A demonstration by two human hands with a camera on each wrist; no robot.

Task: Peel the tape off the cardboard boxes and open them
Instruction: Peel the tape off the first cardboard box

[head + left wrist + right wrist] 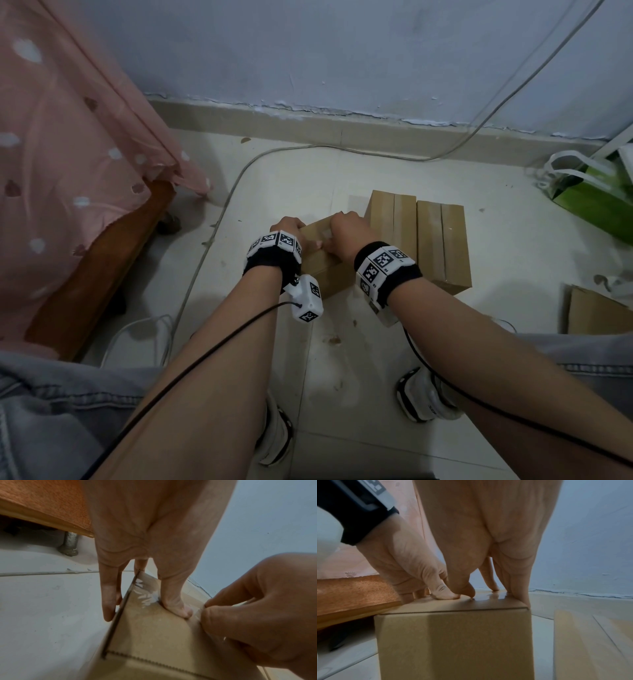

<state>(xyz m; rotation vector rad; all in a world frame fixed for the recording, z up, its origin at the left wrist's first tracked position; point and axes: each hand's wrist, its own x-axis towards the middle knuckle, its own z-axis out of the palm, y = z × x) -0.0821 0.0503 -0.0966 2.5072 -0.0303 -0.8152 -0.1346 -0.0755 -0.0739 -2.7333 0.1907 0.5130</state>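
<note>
Near floor's middle, beside two taped boxes (416, 236): cardboard box (322, 267), clear tape (145, 595) on top; left hand (286, 228) gripping its left edge, thumb pressed flat; right hand (346, 229) picking at tape end, pinch unconfirmed; step: lifting tape; next, likely: firmer pinch, steady peel.
</note>
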